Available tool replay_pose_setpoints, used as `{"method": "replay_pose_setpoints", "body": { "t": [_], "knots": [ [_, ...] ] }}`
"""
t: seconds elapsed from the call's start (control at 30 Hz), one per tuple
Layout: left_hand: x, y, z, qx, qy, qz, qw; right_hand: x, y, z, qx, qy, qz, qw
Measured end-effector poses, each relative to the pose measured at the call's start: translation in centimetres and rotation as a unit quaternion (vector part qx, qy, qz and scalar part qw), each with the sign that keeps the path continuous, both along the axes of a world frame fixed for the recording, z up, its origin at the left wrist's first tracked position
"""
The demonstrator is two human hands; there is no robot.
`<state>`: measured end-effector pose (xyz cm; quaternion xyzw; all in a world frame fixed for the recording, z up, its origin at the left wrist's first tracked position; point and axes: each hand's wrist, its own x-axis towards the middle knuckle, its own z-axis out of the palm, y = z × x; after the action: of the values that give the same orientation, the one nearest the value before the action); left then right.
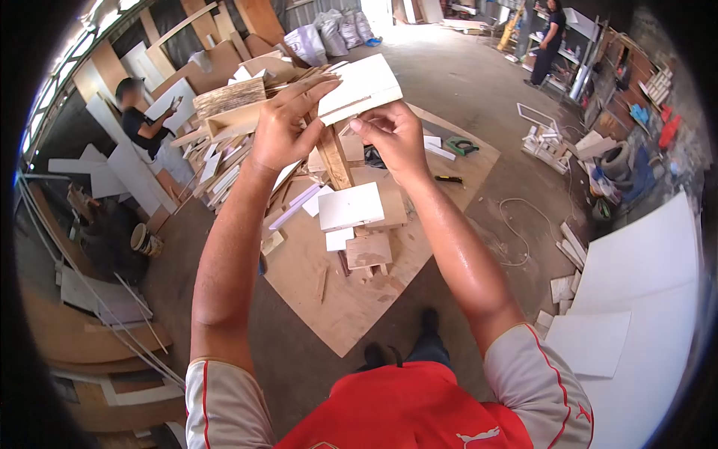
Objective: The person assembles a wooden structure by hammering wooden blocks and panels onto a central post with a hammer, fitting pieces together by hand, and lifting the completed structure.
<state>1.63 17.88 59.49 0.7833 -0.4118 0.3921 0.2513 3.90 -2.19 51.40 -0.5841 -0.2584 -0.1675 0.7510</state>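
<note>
Raised in front of me is a small white-faced wooden block [362, 81] with a pale raw edge toward me. My left hand [288, 123] grips its left side, fingers reaching toward the top and thumb near the lower corner. My right hand [393, 138] is closed on the near right edge, thumb pressed near the underside. Below them a long wooden strip [335, 161] runs down to another white block [350, 207]. A small brown wood piece [369, 251] lies just in front of that block.
The brown board worktop [344, 314] carries a heap of wood offcuts [224, 161], a green tool [461, 145] and a cutter [449, 179]. One person [146, 123] stands at the left, another person [550, 41] at the far right. Large white sheets [636, 277] lean at right.
</note>
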Motion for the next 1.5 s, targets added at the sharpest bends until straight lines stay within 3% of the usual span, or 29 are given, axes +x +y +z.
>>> {"method": "replay_pose_setpoints", "body": {
  "t": [0.2,0.37,0.6,1.07,1.17,1.23,1.5],
  "knots": [
    [0.3,-0.6,-0.1,-0.035,-0.03,-0.04,0.998,-1.2,0.0,2.3,-0.056,0.016,0.001,0.998],
    [1.1,0.3,-0.1,0.018,-0.119,-0.036,0.992,-1.8,1.2,1.9,0.007,0.007,0.038,0.999],
    [0.5,2.0,-0.3,-0.032,-0.003,-0.049,0.998,-0.9,3.3,1.9,-0.051,-0.041,-0.021,0.998],
    [2.1,3.6,0.8,0.0,0.027,-0.118,0.993,-0.7,5.8,1.3,-0.061,-0.041,-0.146,0.987],
    [2.0,3.5,0.7,-0.015,0.059,-0.105,0.993,-2.1,6.6,1.8,0.03,-0.086,-0.099,0.991],
    [1.3,3.6,1.2,-0.016,0.093,-0.119,0.988,-0.9,6.7,0.5,-0.003,-0.099,-0.125,0.987],
    [1.0,3.0,0.2,-0.041,0.033,-0.093,0.994,-1.1,7.4,0.3,0.021,-0.074,-0.078,0.994]
  ]
}}
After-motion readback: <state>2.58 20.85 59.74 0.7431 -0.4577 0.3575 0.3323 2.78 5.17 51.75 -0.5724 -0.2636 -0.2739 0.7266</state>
